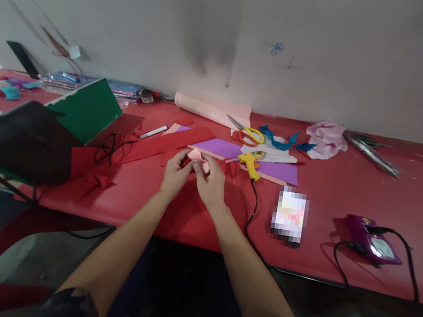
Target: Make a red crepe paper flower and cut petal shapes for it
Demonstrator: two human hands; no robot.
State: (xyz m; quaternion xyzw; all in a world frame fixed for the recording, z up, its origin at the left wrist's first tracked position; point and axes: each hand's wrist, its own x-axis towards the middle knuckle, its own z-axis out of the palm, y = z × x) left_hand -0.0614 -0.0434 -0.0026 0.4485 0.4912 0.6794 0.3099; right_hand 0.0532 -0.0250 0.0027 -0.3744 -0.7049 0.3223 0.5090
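handwork: pinched pink paper (195,153) between left hand (176,173) and right hand (211,186), perhaps folded where hidden, and called for light, even pressure.

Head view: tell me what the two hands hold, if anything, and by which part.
The left hand and right hand together hold a small pink piece, seemingly by its near side; the hands partly cover it, hiding the exact grip points.

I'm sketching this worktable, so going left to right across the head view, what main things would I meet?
Blue bundle → green board → marker → left hand → pink piece in the fingers → right hand → glue gun → crumpled pink paper → purple socket.
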